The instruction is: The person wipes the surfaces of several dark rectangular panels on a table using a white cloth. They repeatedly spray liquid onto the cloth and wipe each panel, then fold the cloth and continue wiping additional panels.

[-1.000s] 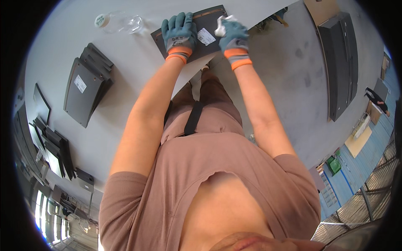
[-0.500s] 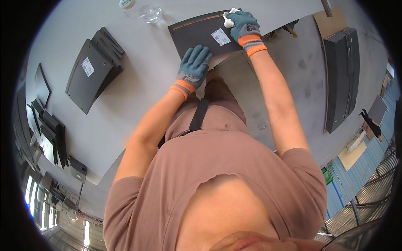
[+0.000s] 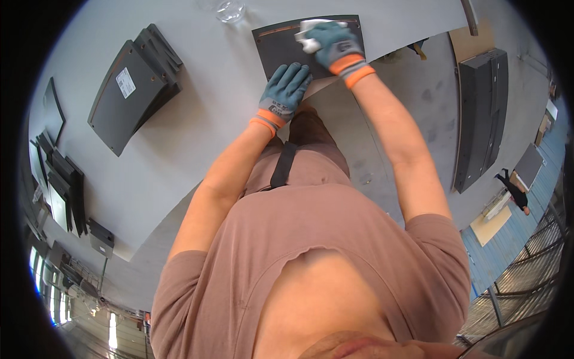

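A dark grey panel (image 3: 276, 52) with a curved far edge and a brown strip along it lies on the pale table in front of me. My left hand (image 3: 287, 90), in a blue-grey glove with an orange cuff, rests on the panel's near edge, fingers stretched out. Over the panel's right half, my right hand (image 3: 335, 45), gloved alike, presses a crumpled white cloth (image 3: 308, 40) near the strip. This hand is slightly blurred and covers the panel's label.
A stack of similar panels (image 3: 128, 93) stands on the table to the left, with more panels (image 3: 66, 185) farther left. A clear plastic bottle (image 3: 230, 11) lies at the far edge of view. Dark panels (image 3: 481, 119) are piled at right. A person (image 3: 514, 190) is beyond them.
My right hand has moved left along the panel with the cloth, hiding the label that showed before. My left hand stays at the near edge. The whole view has shifted slightly.
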Action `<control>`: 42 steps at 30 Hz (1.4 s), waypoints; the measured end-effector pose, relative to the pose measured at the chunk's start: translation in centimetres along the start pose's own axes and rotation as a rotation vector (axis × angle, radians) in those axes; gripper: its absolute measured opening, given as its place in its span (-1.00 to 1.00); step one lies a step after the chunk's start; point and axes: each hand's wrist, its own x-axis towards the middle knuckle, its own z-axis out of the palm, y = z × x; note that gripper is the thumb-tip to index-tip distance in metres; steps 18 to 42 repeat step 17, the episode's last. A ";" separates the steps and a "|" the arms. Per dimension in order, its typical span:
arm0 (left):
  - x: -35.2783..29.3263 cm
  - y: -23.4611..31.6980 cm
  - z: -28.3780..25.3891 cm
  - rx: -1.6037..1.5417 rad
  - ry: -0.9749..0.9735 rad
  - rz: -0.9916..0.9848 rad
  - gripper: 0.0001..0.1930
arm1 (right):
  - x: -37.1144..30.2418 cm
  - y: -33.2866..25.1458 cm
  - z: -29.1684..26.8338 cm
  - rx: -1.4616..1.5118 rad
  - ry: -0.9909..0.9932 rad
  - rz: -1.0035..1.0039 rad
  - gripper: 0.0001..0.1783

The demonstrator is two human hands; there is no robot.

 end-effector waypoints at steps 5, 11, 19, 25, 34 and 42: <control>0.2 0.0 0.0 0.009 0.021 0.019 -0.61 | 1.6 -2.1 0.7 -0.133 -0.001 0.024 -0.74; -3.0 -0.4 2.3 0.060 -0.213 -0.071 -0.64 | 2.8 -9.6 2.4 0.133 -0.030 -0.162 -0.76; 0.0 0.2 0.0 0.026 0.016 -0.005 -0.55 | 1.7 3.7 0.2 -0.102 -0.130 -0.006 -0.81; 0.0 0.2 0.0 0.026 0.016 -0.005 -0.55 | 1.7 3.7 0.2 -0.102 -0.130 -0.006 -0.81; 0.0 0.2 0.0 0.026 0.016 -0.005 -0.55 | 1.7 3.7 0.2 -0.102 -0.130 -0.006 -0.81; 0.0 0.2 0.0 0.026 0.016 -0.005 -0.55 | 1.7 3.7 0.2 -0.102 -0.130 -0.006 -0.81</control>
